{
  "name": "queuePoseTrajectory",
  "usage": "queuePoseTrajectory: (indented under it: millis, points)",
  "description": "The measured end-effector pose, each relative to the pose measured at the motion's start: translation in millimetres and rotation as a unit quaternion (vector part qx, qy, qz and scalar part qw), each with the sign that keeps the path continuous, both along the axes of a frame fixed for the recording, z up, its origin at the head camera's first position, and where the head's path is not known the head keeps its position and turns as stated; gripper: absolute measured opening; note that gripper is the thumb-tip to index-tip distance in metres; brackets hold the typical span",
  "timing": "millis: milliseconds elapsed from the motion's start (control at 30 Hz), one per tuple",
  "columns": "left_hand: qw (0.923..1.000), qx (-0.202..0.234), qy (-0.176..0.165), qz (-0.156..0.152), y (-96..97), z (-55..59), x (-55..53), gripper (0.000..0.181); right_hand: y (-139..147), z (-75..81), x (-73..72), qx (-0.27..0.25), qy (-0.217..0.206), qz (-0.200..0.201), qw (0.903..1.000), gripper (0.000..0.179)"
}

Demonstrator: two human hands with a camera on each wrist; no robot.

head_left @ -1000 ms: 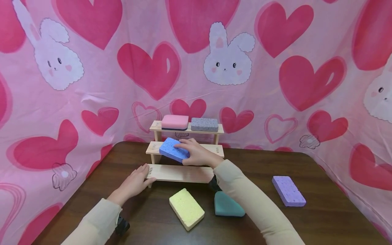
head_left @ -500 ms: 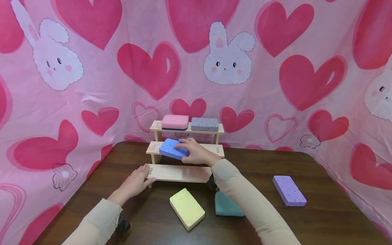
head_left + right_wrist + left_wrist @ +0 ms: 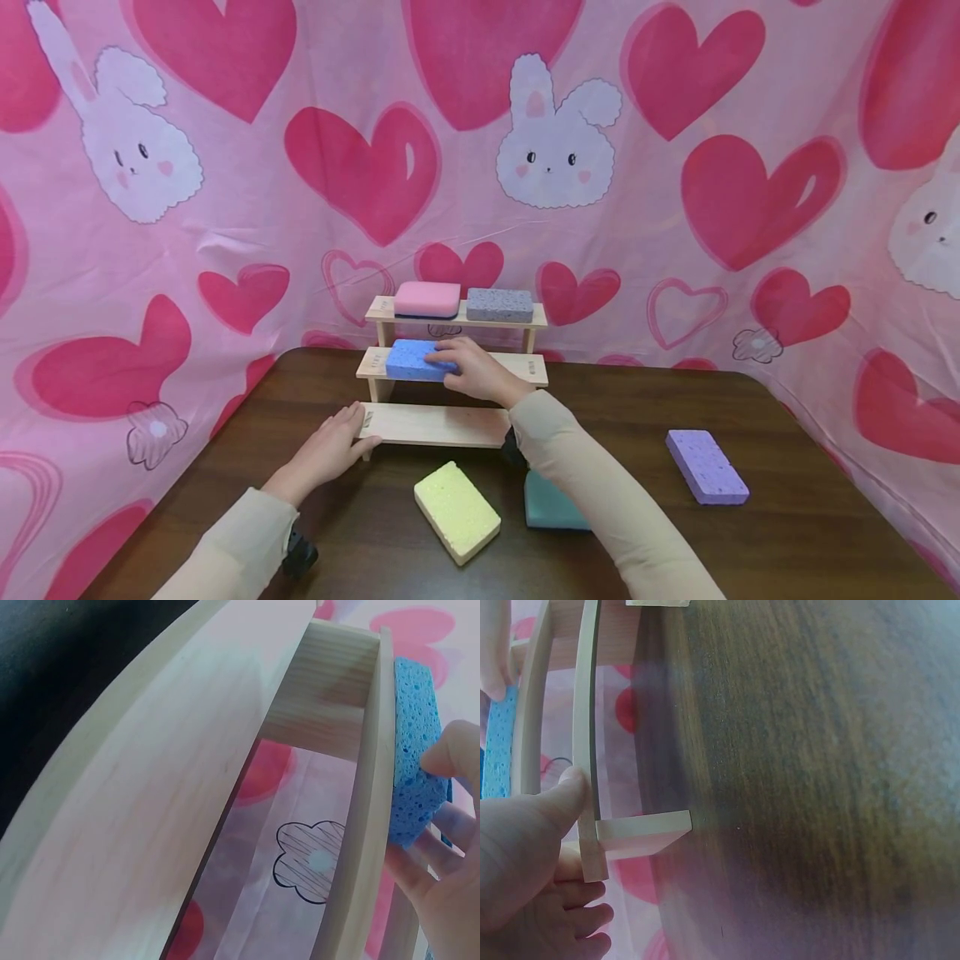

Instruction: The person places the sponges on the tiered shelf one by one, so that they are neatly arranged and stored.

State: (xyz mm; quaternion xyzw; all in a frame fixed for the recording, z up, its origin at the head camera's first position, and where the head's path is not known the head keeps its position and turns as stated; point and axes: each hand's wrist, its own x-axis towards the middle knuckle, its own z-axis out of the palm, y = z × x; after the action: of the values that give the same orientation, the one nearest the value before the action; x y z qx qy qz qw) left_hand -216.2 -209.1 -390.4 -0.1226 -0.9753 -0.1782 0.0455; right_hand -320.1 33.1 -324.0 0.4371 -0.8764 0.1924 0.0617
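A blue sponge (image 3: 414, 360) lies along the left part of the middle tier of a three-tier wooden display stand (image 3: 435, 425). My right hand (image 3: 480, 372) holds the sponge at its right end, thumb in front; in the right wrist view the sponge (image 3: 416, 720) sits against the board. At the left end of the lowest tier, my left hand (image 3: 324, 450) grips the stand. The left wrist view has the thumb of this hand (image 3: 525, 855) against the board's edge and its fingers curled round the end.
A pink sponge (image 3: 427, 300) and a grey sponge (image 3: 499, 306) sit on the top tier. On the brown table lie a yellow sponge (image 3: 457, 512), a teal sponge (image 3: 551, 504) partly behind the right sleeve, and a purple sponge (image 3: 707, 467). A pink heart-print cloth (image 3: 465, 217) hangs behind.
The blue sponge has gone from tilted, held over the middle tier, to level on it. My right hand has shifted slightly left with it, while my left hand stays in place.
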Motion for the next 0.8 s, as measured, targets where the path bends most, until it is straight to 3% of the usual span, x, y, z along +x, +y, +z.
queuePoseTrajectory:
  millis: [267, 800]
  points:
    - [1.0000, -0.004, 0.003, -0.001, 0.5, 0.3, 0.8, 0.066, -5.3, 0.0, 0.2, 0.003, -0.011, -0.023, 0.9997, 0.041]
    - [1.0000, 0.001, 0.004, -0.003, -1.2, -1.0, -0.7, 0.066, -8.0, -2.2, -0.9, 0.002, -0.009, -0.027, 0.9996, 0.041]
